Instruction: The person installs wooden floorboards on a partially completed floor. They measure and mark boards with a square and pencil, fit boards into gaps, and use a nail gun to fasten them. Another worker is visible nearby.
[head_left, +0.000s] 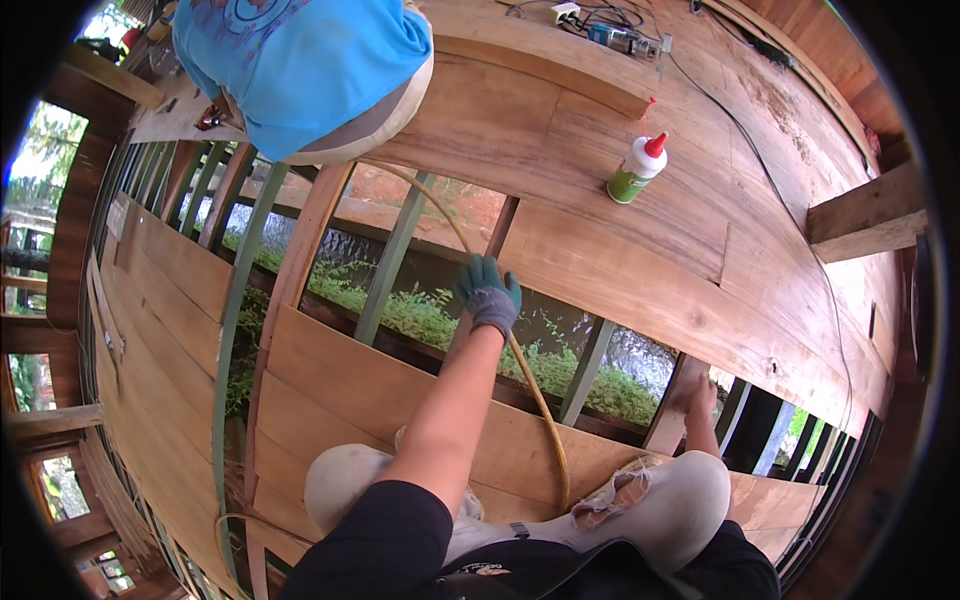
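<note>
My left hand [487, 295], in a grey-and-teal glove, is over the opening in the floor, its fingers curved over a yellow hose [540, 395] where it crosses a narrow joist [500, 225]; what they grip is unclear. My bare right hand [700, 395] lies low on the right beside my knee, on a wooden beam [670, 420], its fingers hard to make out. Beyond the opening, a white-and-green bottle [630, 178] with a red cap stands upright on the upper boards [590, 250].
A co-worker in a blue shirt [300, 70] crouches at upper left. A blue-and-silver power tool [620, 40] and black cables lie at the top. A wooden post [865, 215] stands at right. Open gaps between joists show water and plants below; plywood panels [160, 320] cover the left.
</note>
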